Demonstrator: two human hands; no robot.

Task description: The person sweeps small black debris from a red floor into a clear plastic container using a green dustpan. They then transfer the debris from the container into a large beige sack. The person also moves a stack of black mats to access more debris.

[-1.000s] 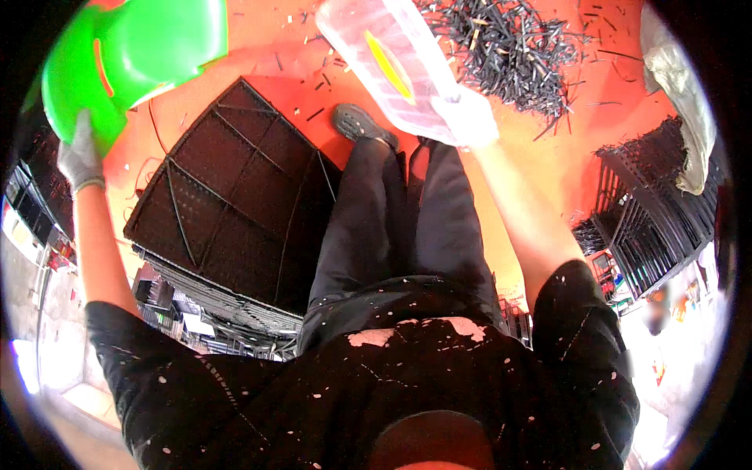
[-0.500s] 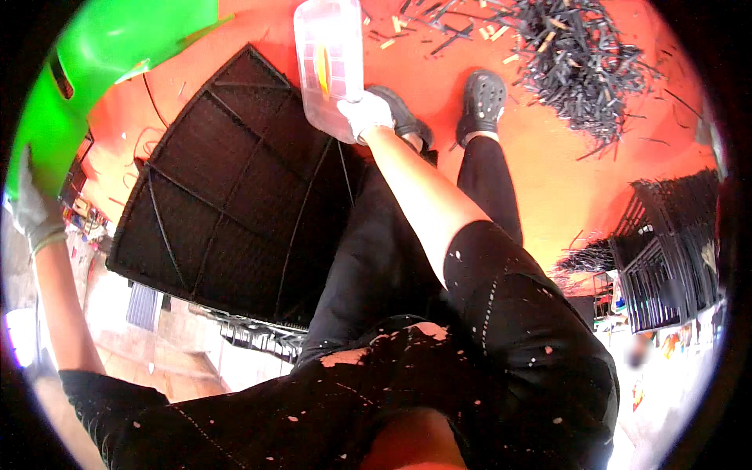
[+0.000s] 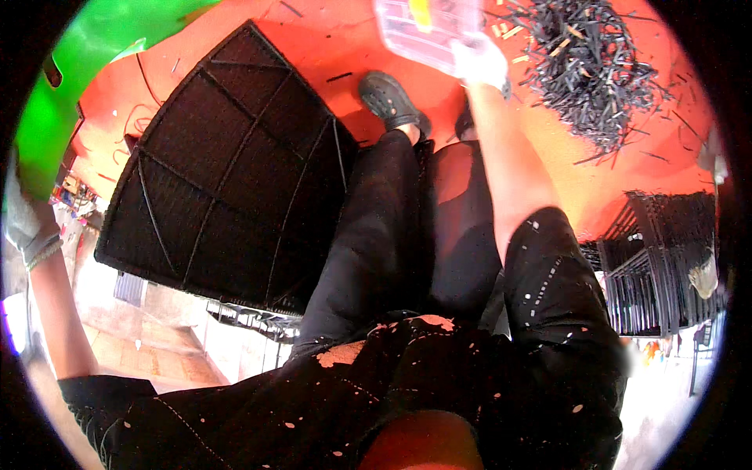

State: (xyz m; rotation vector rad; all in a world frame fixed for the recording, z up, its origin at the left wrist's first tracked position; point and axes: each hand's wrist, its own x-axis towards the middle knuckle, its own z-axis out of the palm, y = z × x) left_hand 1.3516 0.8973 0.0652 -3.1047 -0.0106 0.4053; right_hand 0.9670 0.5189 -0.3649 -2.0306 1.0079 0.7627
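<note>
My right hand [image 3: 479,64], in a white glove, is closed on the edge of a clear plastic box [image 3: 435,53] with divider lines. A yellow item [image 3: 421,14] shows in the box, whose top runs out of the picture. At the far left my left hand [image 3: 33,223], in a greyish glove, is closed against the lower end of a bright green moulded plastic piece [image 3: 94,66] with a slot in it. Its fingertips are partly hidden. Beside my legs, on the left, a large black woven panel [image 3: 227,168] with crossing ribs stands tilted, touched by neither hand.
A heap of dark strips [image 3: 591,74] lies on the orange-red floor [image 3: 329,47] at the far right. Lower right stands a stack of black slatted frames [image 3: 662,258]. My dark clog [image 3: 388,100] rests on the floor between the panel and the box.
My right hand has carried the clear box to the right and farther away, towards the heap of strips. My left hand keeps its place at the green piece.
</note>
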